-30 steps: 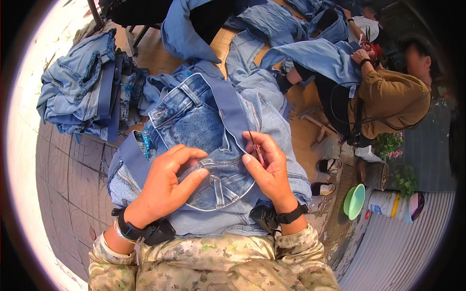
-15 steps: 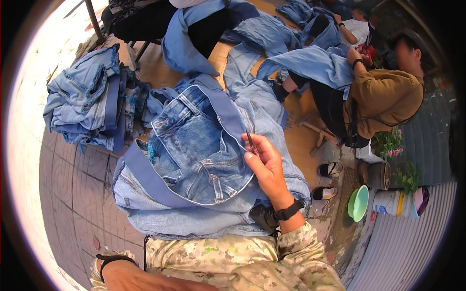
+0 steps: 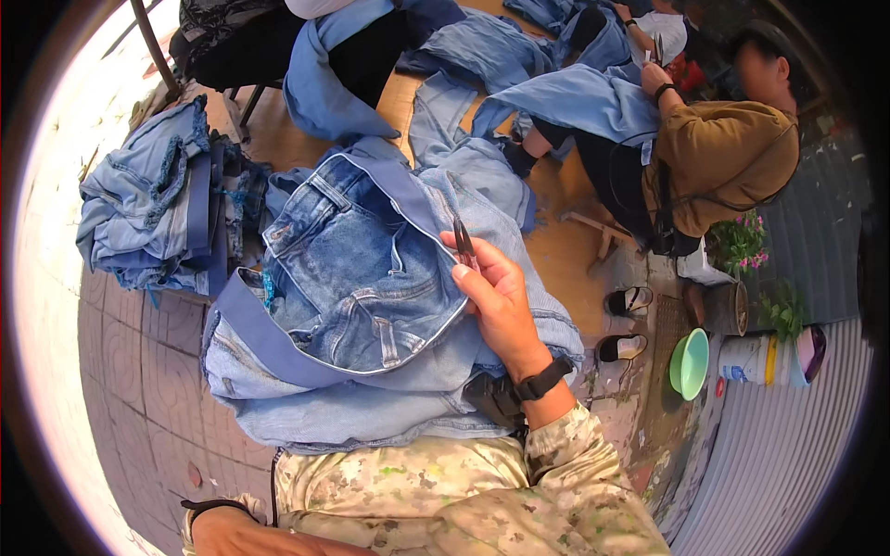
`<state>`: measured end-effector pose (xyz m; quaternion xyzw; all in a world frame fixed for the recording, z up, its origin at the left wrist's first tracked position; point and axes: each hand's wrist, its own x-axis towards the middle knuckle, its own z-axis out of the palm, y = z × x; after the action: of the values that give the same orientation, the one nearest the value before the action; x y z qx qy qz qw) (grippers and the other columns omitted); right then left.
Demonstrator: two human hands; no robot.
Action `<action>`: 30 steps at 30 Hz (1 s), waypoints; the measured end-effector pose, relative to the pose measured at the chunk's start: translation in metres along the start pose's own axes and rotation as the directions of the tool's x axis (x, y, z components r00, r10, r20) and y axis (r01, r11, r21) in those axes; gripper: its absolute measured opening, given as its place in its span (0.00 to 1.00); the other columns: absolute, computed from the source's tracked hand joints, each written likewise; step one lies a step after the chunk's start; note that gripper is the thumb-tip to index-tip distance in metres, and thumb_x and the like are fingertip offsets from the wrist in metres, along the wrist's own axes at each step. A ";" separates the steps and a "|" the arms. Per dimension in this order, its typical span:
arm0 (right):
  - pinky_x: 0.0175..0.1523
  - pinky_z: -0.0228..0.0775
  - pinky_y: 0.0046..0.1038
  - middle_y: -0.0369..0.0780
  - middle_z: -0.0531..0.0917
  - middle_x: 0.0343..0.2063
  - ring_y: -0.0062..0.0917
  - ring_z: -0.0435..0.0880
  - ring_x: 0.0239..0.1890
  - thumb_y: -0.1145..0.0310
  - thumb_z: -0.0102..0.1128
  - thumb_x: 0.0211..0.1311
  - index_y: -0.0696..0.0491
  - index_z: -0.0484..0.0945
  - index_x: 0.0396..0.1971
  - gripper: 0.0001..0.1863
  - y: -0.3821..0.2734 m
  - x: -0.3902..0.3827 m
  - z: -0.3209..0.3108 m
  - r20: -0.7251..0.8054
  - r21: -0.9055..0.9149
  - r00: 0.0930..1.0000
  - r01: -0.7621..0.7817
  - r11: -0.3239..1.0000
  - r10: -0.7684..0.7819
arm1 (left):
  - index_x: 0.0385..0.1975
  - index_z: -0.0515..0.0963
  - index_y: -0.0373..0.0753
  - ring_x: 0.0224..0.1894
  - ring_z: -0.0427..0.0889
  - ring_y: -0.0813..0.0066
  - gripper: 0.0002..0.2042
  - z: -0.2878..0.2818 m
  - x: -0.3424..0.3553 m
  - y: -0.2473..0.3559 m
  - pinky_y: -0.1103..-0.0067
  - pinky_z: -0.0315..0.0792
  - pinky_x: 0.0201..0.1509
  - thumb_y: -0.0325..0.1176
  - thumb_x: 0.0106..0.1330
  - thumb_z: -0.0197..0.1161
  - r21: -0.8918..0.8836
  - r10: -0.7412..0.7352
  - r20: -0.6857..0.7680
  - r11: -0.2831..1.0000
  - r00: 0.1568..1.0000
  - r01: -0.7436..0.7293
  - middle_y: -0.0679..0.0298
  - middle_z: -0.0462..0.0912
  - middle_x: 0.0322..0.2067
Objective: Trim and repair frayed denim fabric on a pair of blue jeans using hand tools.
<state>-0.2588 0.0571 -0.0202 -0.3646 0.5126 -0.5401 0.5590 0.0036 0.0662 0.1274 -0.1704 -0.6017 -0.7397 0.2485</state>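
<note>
Blue jeans [image 3: 334, 250] lie on my lap over lighter denim [image 3: 343, 412], the waistband and a plain blue inner band showing. My right hand [image 3: 491, 296] is closed on small dark thread snips [image 3: 464, 241] with pinkish handles, blades pointing up, at the right edge of the waistband. My left hand [image 3: 241, 531] is low at the bottom edge, by my camouflage-clad leg; its fingers are hidden.
A stack of denim [image 3: 148, 204] is at the left, more denim [image 3: 482, 51] on a board [image 3: 547, 259] ahead. A co-worker [image 3: 714, 167] works at the right, others beyond. Sandals [image 3: 621, 347], a green basin [image 3: 688, 363] and plants [image 3: 737, 246] stand at the right.
My left hand has left the jeans and moved down to the lower edge. My right hand, still with the snips, sits a little higher and further left in the picture.
</note>
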 end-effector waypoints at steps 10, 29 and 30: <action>0.31 0.54 0.11 0.25 0.72 0.31 0.05 0.63 0.28 0.72 0.54 0.64 0.58 0.73 0.55 0.19 0.000 0.001 0.002 0.056 0.022 0.996 0.073 0.997 -0.074 | 0.46 0.81 0.47 0.36 0.81 0.61 0.15 -0.006 0.001 0.001 0.70 0.74 0.36 0.33 0.58 0.68 0.095 0.014 0.012 0.995 1.000 -0.015 0.54 0.80 0.38; 0.25 0.53 0.14 0.32 0.74 0.29 0.09 0.61 0.21 0.67 0.55 0.64 0.58 0.71 0.55 0.20 0.013 -0.007 -0.024 -0.020 0.356 0.987 0.158 0.921 -0.162 | 0.38 0.77 0.35 0.33 0.79 0.81 0.07 -0.091 -0.047 -0.071 0.82 0.72 0.38 0.30 0.65 0.60 0.317 0.022 -0.903 0.707 0.428 0.633 0.67 0.82 0.33; 0.25 0.54 0.15 0.32 0.74 0.28 0.09 0.61 0.20 0.67 0.55 0.65 0.58 0.71 0.54 0.20 0.015 -0.006 -0.027 -0.044 0.463 0.986 0.162 0.872 -0.160 | 0.39 0.78 0.35 0.32 0.80 0.85 0.09 -0.107 -0.052 -0.067 0.85 0.73 0.39 0.33 0.70 0.56 0.173 0.014 -0.946 0.867 0.323 0.468 0.68 0.83 0.34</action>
<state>-0.2809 0.0695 -0.0389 -0.2605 0.3376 -0.6924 0.5821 0.0131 -0.0194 0.0215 0.4233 -0.5151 -0.5838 0.4633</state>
